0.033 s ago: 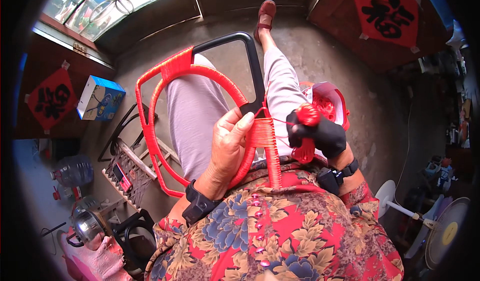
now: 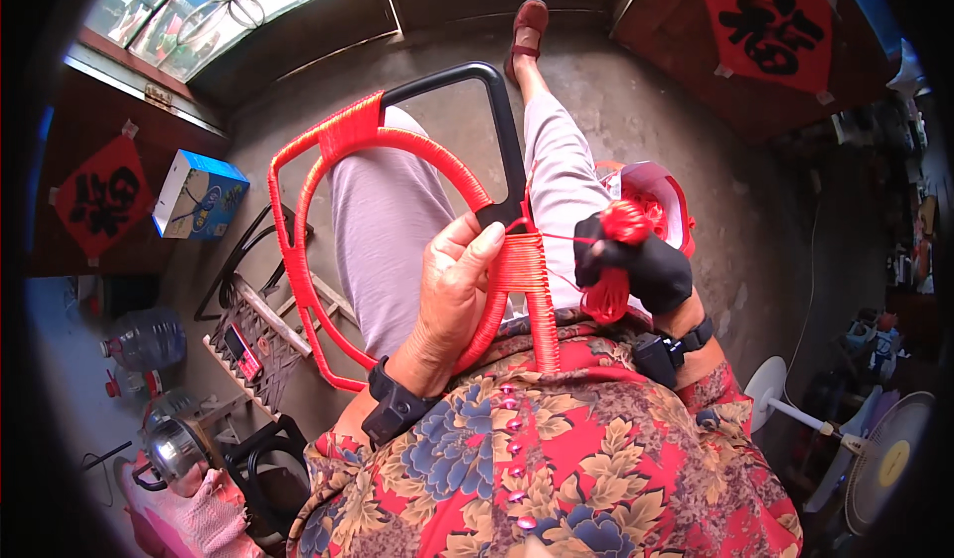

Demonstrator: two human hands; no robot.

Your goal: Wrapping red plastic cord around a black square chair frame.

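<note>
Evidently both hands are closed. Left hand (image 2: 452, 285), bare: thumb and fingers clamped on the frame (image 2: 502, 121) where its black bar meets the red wrapping (image 2: 522, 265). Right hand (image 2: 644, 275), black-gloved: fingers folded round the middle of a cord bundle (image 2: 626, 222), which bulges out above and below. A thin strand (image 2: 558, 237) spans between them, near straight. Frame lies across the lap, over the trousers (image 2: 383, 230). Tub (image 2: 668, 182) with more red cord just beyond the right hand.

Risks, as I judge them: a slack strand would let the end turns loosen; uneven pull could cross or gap them; the bundle may snarl if strands slip from the glove.

Unclear: left fingertips behind the frame; whether the thumb pins the loop; right fingertips, blurred against the glove; tub partly covered; shelf items at the right rim too dark.
</note>
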